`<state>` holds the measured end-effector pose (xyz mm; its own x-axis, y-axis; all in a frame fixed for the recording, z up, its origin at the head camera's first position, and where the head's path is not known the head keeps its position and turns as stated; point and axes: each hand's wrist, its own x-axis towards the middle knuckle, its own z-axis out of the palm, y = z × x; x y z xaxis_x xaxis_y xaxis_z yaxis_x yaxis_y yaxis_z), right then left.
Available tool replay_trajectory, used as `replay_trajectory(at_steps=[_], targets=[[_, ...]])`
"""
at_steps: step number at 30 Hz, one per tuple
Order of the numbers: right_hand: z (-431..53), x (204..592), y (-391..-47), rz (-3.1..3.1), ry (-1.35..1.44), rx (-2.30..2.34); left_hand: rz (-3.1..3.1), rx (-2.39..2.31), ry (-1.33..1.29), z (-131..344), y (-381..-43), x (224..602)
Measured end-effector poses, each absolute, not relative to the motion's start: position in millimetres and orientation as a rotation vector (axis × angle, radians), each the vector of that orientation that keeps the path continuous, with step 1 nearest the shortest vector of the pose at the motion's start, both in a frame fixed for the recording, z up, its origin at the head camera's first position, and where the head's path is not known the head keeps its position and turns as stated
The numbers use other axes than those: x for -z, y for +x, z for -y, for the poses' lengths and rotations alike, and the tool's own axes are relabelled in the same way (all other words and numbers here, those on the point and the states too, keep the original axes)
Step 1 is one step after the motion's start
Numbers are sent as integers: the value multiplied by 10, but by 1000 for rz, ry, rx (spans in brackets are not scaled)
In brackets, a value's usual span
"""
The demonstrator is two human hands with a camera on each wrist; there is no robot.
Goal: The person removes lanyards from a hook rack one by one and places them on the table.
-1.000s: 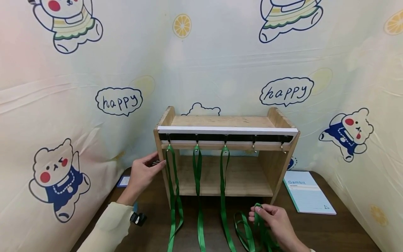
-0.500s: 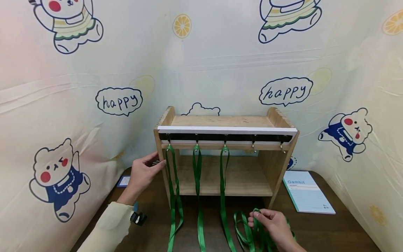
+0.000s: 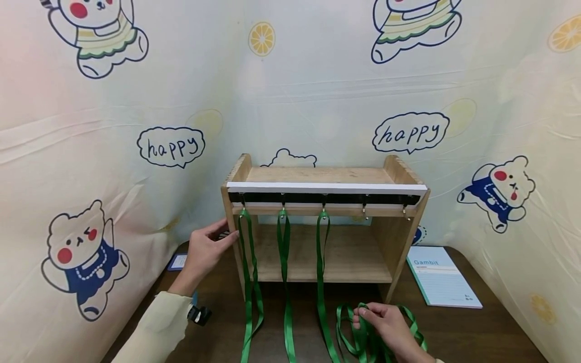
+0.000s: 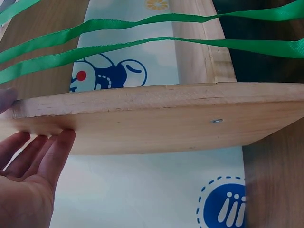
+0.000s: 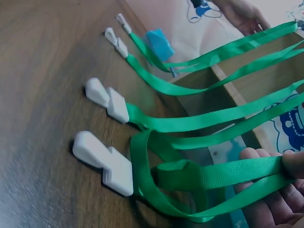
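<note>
1. Green lanyard (image 5: 242, 173), right wrist view: the ribbon is pinched between the thumb and fingers of the right hand (image 5: 275, 204) at four o'clock, its slack loops draped towards the centre. White clips (image 5: 118, 170) are ranged along the wooden table (image 5: 42, 156) from between seven and eight o'clock up to eleven; a blue object (image 5: 159, 44) is seen at twelve.
2. Left wrist view: the side panel of the wooden shelf (image 4: 142, 133) is gripped by the left hand (image 4: 28, 185) at eight o'clock, the fingertips pressed to its outer face and the partly cropped thumb set at its front edge. A small metal fitting (image 4: 217, 120) is seated at three o'clock.
3. Head view: the pinched lanyard is held at five o'clock, in front of the shelf and beside other green loops. Three hanging lanyards (image 3: 283, 242) are suspended from hooks (image 3: 364, 205); a notebook (image 3: 445, 277) is placed at four o'clock.
</note>
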<state>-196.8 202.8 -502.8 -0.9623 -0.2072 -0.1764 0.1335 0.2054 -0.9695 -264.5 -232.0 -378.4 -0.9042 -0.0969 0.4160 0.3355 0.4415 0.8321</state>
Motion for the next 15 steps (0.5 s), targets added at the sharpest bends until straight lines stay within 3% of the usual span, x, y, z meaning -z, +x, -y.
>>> replay_trajectory(at_steps=[15], targets=[[-1934, 5209, -2197, -2222, -143, 1929, 2291, 1478, -209, 2334, -2664, 3789]])
